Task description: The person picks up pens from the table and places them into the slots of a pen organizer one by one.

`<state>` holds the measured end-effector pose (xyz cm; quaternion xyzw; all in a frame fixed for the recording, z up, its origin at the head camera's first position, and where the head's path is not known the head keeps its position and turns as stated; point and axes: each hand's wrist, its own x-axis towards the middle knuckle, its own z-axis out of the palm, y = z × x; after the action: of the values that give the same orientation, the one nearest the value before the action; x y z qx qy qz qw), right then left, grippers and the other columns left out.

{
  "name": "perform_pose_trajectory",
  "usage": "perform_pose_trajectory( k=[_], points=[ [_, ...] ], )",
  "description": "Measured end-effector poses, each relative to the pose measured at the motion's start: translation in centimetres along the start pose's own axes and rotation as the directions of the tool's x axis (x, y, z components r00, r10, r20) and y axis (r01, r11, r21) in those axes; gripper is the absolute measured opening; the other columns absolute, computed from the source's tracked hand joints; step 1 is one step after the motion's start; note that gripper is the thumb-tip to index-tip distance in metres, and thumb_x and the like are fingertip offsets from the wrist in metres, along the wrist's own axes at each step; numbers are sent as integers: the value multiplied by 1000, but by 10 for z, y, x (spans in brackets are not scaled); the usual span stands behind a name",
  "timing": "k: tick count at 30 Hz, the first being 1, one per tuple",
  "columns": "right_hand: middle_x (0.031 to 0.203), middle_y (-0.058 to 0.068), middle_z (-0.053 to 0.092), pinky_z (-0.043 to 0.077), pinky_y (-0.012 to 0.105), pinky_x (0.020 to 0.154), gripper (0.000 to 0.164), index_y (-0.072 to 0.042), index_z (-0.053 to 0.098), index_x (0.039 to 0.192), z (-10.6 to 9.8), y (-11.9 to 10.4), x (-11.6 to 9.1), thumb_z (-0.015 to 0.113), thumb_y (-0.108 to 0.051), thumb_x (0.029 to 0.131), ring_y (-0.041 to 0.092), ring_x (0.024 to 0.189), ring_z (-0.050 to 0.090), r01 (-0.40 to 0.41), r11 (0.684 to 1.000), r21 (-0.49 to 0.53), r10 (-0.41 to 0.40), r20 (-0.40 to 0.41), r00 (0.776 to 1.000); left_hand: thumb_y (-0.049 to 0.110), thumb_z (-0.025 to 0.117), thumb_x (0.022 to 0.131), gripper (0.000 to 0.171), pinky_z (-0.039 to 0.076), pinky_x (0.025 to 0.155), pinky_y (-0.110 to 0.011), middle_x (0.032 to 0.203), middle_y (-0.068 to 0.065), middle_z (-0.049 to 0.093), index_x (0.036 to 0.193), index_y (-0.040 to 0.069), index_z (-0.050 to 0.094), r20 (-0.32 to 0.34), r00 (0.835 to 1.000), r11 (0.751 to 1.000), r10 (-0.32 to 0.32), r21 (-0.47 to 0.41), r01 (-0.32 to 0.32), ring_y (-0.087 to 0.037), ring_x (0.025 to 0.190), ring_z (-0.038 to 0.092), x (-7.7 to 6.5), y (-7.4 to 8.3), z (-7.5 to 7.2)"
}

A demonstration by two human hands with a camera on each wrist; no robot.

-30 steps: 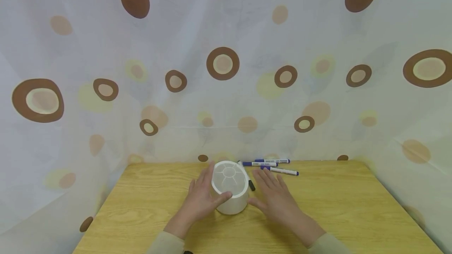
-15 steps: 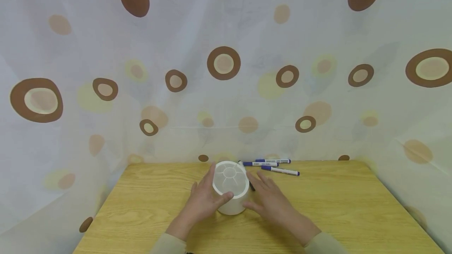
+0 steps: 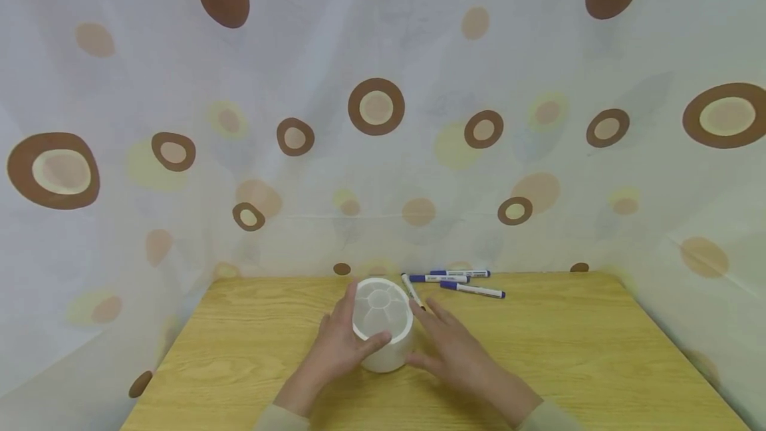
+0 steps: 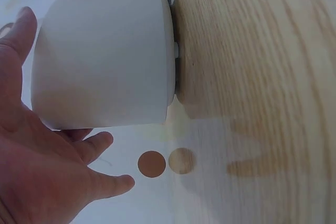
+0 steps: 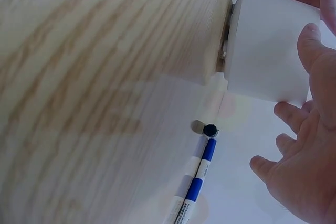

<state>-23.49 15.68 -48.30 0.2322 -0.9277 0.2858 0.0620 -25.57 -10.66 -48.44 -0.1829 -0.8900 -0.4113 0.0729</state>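
Spotted sheet (image 3: 431,171) behind, wood-grain table (image 3: 251,331) before it. White round container (image 3: 385,356) upright on the table, between the hands, thin ribs dividing its top. Probably light, stiff, smooth enough to slip; best held by opposite walls, below the rim. Left hand (image 3: 338,346) spread wide at its left, thumb across the near rim; right hand (image 3: 456,350) likewise spread, fingertips by the right wall. Firm grip: cannot tell. Four markers (image 3: 473,290) lie beyond, rightward.
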Motion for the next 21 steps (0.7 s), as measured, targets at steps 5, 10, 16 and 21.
perform_pose_trajectory(
  k=[5,10,16,21],
  points=[
    [174,28,33,43,75,115,92,-12,40,171,-1,-3,-3,85,-45,98,54,155,38,27,1000,14,-28,25,999,68,84,90,124,27,114,-87,160,-35,47,177,12,15,-29,1000,999,2,-32,-3,-65,139,47,-6,-3,0],
    [173,26,37,44,71,116,93,-13,38,173,1,-4,-4,84,-43,98,48,158,37,68,998,2,-68,27,997,57,95,83,131,39,112,-82,161,-34,45,177,12,14,29,998,997,-57,-59,59,-64,142,45,-8,-2,-9],
    [172,23,40,44,70,116,90,-14,39,172,3,0,-2,84,-39,99,48,157,40,120,992,-37,-119,27,993,44,101,80,136,43,114,-75,161,-32,45,177,10,11,62,996,995,-59,-81,64,-54,141,51,-10,-4,-14],
    [170,18,45,43,70,117,74,-18,47,169,-1,10,6,79,-32,104,47,154,44,95,993,-71,-96,-12,995,45,102,78,137,46,112,-74,157,-31,49,176,8,14,41,997,995,-61,-79,64,-52,138,54,-9,-5,-15]
  ],
)
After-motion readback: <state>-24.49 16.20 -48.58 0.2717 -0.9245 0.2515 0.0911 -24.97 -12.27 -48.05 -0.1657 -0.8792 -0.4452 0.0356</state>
